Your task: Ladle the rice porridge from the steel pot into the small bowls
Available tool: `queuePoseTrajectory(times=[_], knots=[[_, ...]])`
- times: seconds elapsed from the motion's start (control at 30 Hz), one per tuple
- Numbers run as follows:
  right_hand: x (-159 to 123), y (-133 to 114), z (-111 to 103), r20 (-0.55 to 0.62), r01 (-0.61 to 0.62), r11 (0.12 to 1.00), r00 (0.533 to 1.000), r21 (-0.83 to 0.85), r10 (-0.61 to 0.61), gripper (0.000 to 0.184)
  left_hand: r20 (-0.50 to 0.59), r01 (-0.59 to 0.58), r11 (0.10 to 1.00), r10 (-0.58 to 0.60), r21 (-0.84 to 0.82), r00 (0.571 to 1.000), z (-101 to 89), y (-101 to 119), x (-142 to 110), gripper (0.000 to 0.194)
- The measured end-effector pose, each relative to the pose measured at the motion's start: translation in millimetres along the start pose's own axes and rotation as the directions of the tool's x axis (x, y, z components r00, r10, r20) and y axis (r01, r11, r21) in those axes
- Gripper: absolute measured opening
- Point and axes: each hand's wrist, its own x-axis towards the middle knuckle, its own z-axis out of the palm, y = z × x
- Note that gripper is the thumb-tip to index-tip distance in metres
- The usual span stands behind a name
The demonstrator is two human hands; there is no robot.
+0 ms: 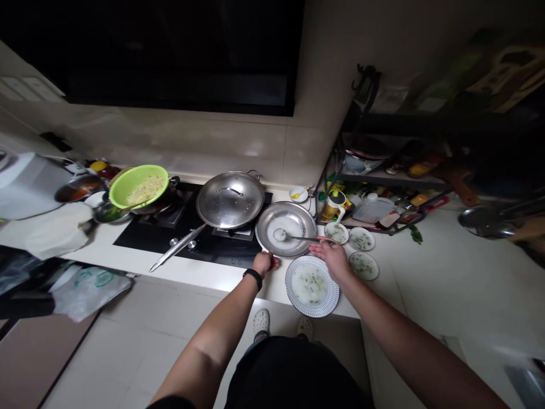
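A metal ladle (293, 237) rests its bowl in a steel dish (286, 213) on the white worktop (204, 272); the right hand (331, 260) pinches its pinkish handle. The left hand (264, 263) curls at the dish's rim, its grip unclear. A striped plate of soup (312, 287) sits just below both hands.
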Motion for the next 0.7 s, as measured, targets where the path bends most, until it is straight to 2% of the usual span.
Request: queuePoseTrajectory(times=[0.13, 0.37, 0.53, 0.63, 0.7], knots=[[-24, -11, -26, -0.041, -0.022, 1.0, 0.999, 0.019, 0.022, 0.021, 0.021, 0.014, 0.998, -0.013, -0.055, 1.0, -0.2, 0, -1, 0.031], [-75, -22, -87, -0.091, -0.015, 0.999, 0.996, -0.03, 0.012, 0.043, 0.02, 0.018, 0.996, -0.016, -0.086, 1.0, -0.4, -2, 1, 0.028], [-99, -8, -125, -0.119, -0.019, 0.991, 0.993, -0.134, 0.003, 0.054, 0.019, 0.014, 0.996, -0.012, -0.093, 1.0, -0.9, -3, 3, 0.025], [-107, 6, -137, -0.103, 0.014, 0.972, 0.994, -0.237, -0.039, 0.057, 0.019, 0.015, 0.995, -0.014, -0.094, 1.0, -0.9, -3, 3, 0.023], [-111, 15, -140, -0.059, 0.081, 0.938, 0.992, -0.336, -0.107, 0.056, 0.015, 0.018, 0.995, -0.016, -0.093, 1.0, -0.7, -3, 4, 0.021]])
